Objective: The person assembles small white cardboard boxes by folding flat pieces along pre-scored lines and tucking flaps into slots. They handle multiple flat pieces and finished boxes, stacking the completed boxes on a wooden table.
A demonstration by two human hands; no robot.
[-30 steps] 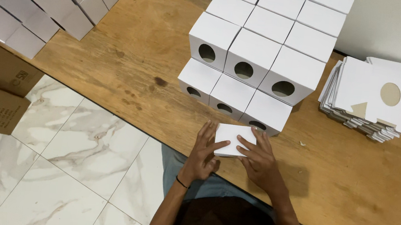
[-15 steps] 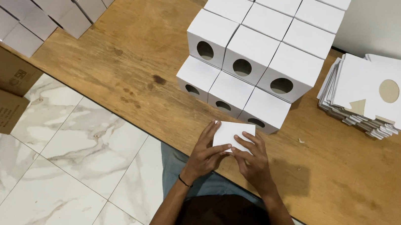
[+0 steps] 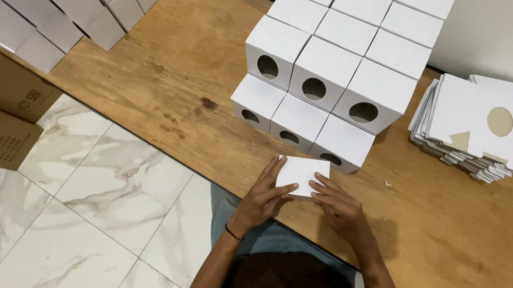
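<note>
Fingers of both hands grip one small white box (image 3: 303, 175) — left hand (image 3: 262, 196) on its left edge, right hand (image 3: 337, 204) at its lower right corner. Box sits at the near edge of the wooden table (image 3: 167, 84), just before the stacked white boxes with round holes (image 3: 326, 88). Flat die-cut blanks (image 3: 471, 125) piled to the right.
</note>
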